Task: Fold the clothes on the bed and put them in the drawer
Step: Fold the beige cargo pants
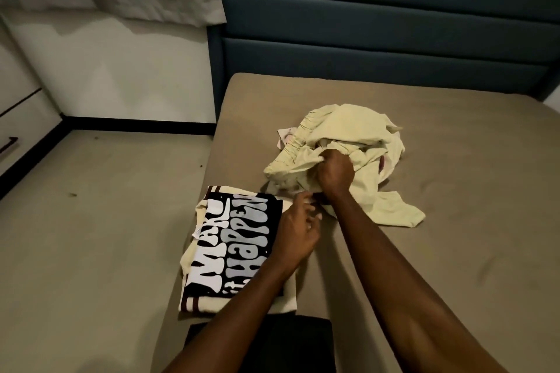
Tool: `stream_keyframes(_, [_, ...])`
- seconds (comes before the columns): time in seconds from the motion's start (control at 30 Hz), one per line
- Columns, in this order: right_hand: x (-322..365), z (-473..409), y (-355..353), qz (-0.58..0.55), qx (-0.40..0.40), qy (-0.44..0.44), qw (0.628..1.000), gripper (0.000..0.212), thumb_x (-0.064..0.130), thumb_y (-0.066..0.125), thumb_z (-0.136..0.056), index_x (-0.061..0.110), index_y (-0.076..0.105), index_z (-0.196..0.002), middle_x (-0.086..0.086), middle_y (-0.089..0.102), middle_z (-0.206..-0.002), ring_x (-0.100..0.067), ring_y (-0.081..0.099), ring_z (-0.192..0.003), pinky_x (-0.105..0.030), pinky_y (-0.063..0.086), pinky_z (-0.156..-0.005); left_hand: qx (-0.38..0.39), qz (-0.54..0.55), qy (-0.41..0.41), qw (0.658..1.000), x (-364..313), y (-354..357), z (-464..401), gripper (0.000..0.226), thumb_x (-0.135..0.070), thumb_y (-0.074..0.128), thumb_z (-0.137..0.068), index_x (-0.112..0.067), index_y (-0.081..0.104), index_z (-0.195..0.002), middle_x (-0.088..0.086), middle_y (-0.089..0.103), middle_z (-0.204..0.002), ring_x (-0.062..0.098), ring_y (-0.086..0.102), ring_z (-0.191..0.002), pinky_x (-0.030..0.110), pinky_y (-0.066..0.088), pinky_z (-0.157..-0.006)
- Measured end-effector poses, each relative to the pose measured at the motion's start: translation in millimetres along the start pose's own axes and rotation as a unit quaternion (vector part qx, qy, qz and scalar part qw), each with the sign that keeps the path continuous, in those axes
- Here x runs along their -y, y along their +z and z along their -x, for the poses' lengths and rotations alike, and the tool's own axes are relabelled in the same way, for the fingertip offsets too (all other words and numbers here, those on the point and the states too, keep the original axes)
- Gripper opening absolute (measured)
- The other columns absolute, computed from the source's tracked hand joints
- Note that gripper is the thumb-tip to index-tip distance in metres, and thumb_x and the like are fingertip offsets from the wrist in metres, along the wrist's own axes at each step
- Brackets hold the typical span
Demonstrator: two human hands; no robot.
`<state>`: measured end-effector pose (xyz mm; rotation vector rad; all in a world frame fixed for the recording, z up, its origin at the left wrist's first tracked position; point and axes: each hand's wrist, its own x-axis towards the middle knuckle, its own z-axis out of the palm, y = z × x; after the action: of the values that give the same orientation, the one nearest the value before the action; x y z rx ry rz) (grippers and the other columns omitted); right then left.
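Pale yellow-green cloth lies crumpled in a heap [348, 142] toward the middle of the bed [454, 191], whose taupe sheet runs up to a padded blue headboard [378, 24]. The person's right hand [335, 174] is closed into a fist on the near side of this heap, its fingers curled tight round a bunch of the fabric. The left hand [298, 235] hovers just beside the right wrist, its fingers [303, 201] loosely bent and spread, the tips reaching toward a trailing edge of the same garment; whether they actually pinch it cannot be told. Under the left forearm, near the bed's left edge, rests a folded cream shirt [233, 248] with a black panel and large white lettering, striped cuffs showing at both ends. A dark folded item [303, 339] lies nearest the camera. At far left, a white drawer front [18, 127] with a dark handle stands against the wall.
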<state>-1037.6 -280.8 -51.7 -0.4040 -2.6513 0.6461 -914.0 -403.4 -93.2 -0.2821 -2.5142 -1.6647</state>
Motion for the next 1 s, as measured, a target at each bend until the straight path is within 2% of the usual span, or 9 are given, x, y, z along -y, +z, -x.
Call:
stream_keyframes(0.13, [-23.9,66.6,-12.7,-0.255,-0.161,0.003,0.953,0.037,0.022,0.042,-0.086,-0.003,0.063,-0.103,-0.018,0.066,-0.098,-0.027,0.057,-0.092,-0.029,0.035,-0.076,-0.042,0.374,-0.28,0.883,-2.5,2.1,-21.2,0.043,-0.045,0.071,-0.093,-0.018,0.061,-0.125,0.009,0.073,-0.102,0.029,0.074,-0.086,0.043,0.061,-0.076])
stream_keyframes(0.2, [-53.8,118.7,-24.1,-0.288,-0.22,-0.001,0.932,0.044,0.023,0.039,-0.088,-0.009,0.061,-0.108,-0.02,0.064,-0.102,-0.027,0.054,-0.094,-0.026,0.036,-0.081,-0.049,0.532,-0.335,0.776,-11.7,-1.4,-24.3,0.034,-0.04,0.068,-0.095,-0.01,0.068,-0.11,0.016,0.073,-0.094,0.031,0.072,-0.084,0.045,0.06,-0.08])
stream_keyframes(0.27, [-93.6,168.9,-35.0,-0.288,-0.197,0.044,0.936,0.043,0.025,0.04,-0.088,-0.004,0.062,-0.112,-0.022,0.065,-0.102,-0.035,0.059,-0.092,-0.031,0.041,-0.077,-0.023,0.586,-0.332,0.739,-13.2,2.8,-23.4,0.034,-0.037,0.071,-0.091,-0.007,0.071,-0.107,0.013,0.075,-0.089,0.027,0.073,-0.078,0.038,0.062,-0.072])
stream_keyframes(0.43, [-167.9,296.4,-76.6,-0.173,-0.109,0.06,0.977,0.036,0.032,0.045,-0.082,0.028,0.065,-0.111,-0.006,0.069,-0.099,-0.029,0.067,-0.086,-0.018,0.041,-0.069,0.175,0.439,-0.296,0.83,-42.3,50.1,27.3,0.029,-0.014,0.082,-0.076,-0.011,0.068,-0.101,0.005,0.071,-0.084,0.011,0.07,-0.067,0.023,0.055,-0.063])
stream_keyframes(0.6, [-179.9,324.6,-110.3,-0.34,0.001,0.192,0.921,0.038,0.052,0.079,-0.079,0.054,0.071,-0.116,0.02,0.074,-0.116,0.004,0.066,-0.111,-0.026,0.052,-0.098,0.357,0.269,-0.105,0.889,-65.1,103.9,109.7,0.08,0.004,0.081,-0.069,-0.016,0.055,-0.142,0.003,0.063,-0.14,0.019,0.059,-0.13,0.038,0.048,-0.11])
stream_keyframes(0.73, [-219.1,320.2,-180.5,-0.251,0.223,0.21,0.918,0.041,0.015,0.079,-0.09,0.026,0.058,-0.124,0.005,0.067,-0.118,-0.019,0.063,-0.119,-0.034,0.05,-0.101,0.459,0.066,0.033,0.885,-86.1,114.1,154.4,0.081,-0.009,0.08,-0.074,-0.017,0.05,-0.149,0.001,0.052,-0.151,0.009,0.046,-0.138,0.024,0.035,-0.116])
stream_keyframes(0.83, [-240.4,334.7,-242.3,-0.175,0.298,0.271,0.898,0.02,0.005,0.072,-0.088,0.018,0.076,-0.103,-0.009,0.078,-0.096,-0.029,0.077,-0.086,-0.039,0.063,-0.073,0.51,-0.036,0.069,0.857,-100.8,111.3,184.9,0.08,-0.023,0.078,-0.07,-0.029,0.054,-0.146,-0.003,0.055,-0.148,0.012,0.047,-0.136,0.024,0.039,-0.11])
stream_keyframes(0.93, [-261.1,364.5,-273.7,-0.219,0.133,0.336,0.906,0.022,-0.005,0.063,-0.088,0.006,0.079,-0.081,-0.021,0.076,-0.082,-0.032,0.074,-0.064,-0.047,0.064,-0.064,0.57,-0.104,0.085,0.811,-115.6,109.8,222.3,0.074,-0.007,0.078,-0.077,-0.022,0.055,-0.145,0.004,0.058,-0.142,0.019,0.052,-0.127,0.022,0.041,-0.095])
stream_keyframes(1.0, [-261.3,372.8,-286.2,-0.388,-0.052,0.335,0.857,0.018,0.011,0.061,-0.098,0.007,0.071,-0.112,-0.019,0.076,-0.108,-0.029,0.075,-0.075,-0.04,0.062,-0.062,0.6,-0.141,0.098,0.781,-117.9,109.7,243.6,0.074,-0.005,0.077,-0.074,-0.025,0.058,-0.142,0.005,0.062,-0.138,0.023,0.058,-0.121,0.028,0.049,-0.094])
